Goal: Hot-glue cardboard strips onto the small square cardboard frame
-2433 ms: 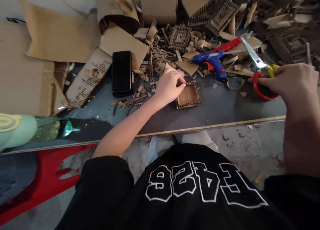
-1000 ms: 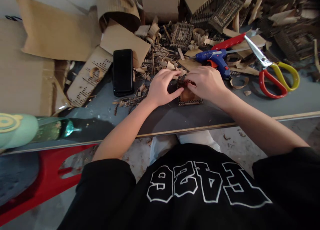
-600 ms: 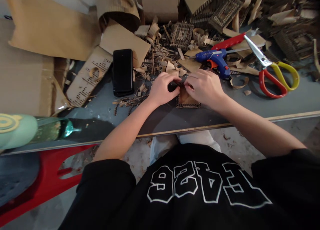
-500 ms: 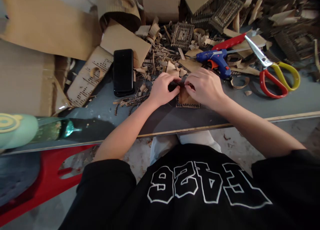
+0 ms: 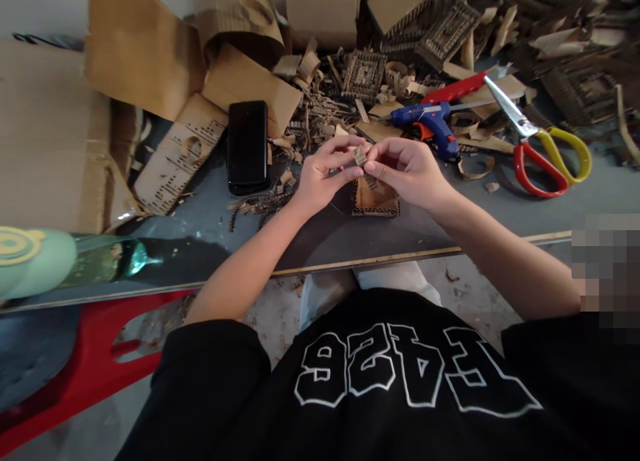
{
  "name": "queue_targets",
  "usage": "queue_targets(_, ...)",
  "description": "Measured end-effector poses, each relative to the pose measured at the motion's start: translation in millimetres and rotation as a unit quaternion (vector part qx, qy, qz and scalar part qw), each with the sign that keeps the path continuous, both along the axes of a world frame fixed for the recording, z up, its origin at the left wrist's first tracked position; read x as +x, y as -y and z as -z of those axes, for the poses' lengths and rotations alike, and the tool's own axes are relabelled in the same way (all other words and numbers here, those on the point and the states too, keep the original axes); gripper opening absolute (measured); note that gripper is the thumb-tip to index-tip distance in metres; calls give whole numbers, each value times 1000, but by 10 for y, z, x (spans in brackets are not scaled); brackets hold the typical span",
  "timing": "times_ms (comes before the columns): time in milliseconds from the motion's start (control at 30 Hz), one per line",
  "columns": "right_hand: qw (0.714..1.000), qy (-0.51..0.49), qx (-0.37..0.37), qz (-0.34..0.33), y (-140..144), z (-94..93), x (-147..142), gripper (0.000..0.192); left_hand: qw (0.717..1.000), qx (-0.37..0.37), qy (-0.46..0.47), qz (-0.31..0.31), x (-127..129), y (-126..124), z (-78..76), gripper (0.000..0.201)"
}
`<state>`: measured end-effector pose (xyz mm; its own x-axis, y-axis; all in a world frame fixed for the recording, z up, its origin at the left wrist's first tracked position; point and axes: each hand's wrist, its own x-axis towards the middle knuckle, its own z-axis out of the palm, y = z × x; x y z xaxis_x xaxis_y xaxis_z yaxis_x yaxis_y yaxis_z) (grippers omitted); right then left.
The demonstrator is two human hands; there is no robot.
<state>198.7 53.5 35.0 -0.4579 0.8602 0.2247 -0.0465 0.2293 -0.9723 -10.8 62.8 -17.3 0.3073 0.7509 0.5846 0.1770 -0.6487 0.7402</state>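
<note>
Between my two hands is a small piece of corrugated cardboard (image 5: 360,157), raised over the table. My left hand (image 5: 327,174) pinches it from the left with thumb and fingers. My right hand (image 5: 410,173) meets it from the other side, thumb and fingertips pressed together at its edge. A short ridged strip (image 5: 371,182) shows under the right thumb; I cannot tell whether it is part of the same piece. Just below the hands, a small open cardboard box (image 5: 376,212) with corrugated walls rests on the table, its far side partly hidden by my fingers.
Right of my hands lie a blue glue gun (image 5: 435,124) and scissors (image 5: 537,144) with red and yellow handles. A black phone (image 5: 247,146) lies to the left, near a green bottle (image 5: 37,261). Cardboard scraps (image 5: 320,107) and a ridged cardboard panel (image 5: 364,74) crowd the back.
Both hands have lifted slightly off the box, bringing the small cardboard piece into view. More of the box's inside shows. A blurred patch has appeared at the right edge.
</note>
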Motion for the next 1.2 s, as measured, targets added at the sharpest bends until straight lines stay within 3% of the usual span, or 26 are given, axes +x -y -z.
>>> queue_targets(133,999,8,10,43,7,78,25,59,998,-27,46,13,47,43,-55,32)
queue_targets(300,978,80,130,145,39,58,88,38,994,-74,85,-5,90,109,-114,31)
queue_targets(400,961,135,202,134,49,0,98,25,994,-86,66,4,96,134,-131,39)
queue_targets(567,943,176,257,116,31,-36,88,12,993,-102,65,1,103,140,-146,43)
queue_targets(800,900,269,319,127,45,-50,66,19,992,-104,77,-11,113,118,-104,47)
queue_targets(900,886,307,317,140,68,-86,55,21,994,-95,46,-26,101,128,-102,53)
queue_targets(1033,886,314,310,145,64,-112,66,19,994,-59,-61,-64,79,158,-158,67)
queue_targets(1200,891,307,302,142,88,-101,91,13,981,37,-175,-79,86,192,-212,67)
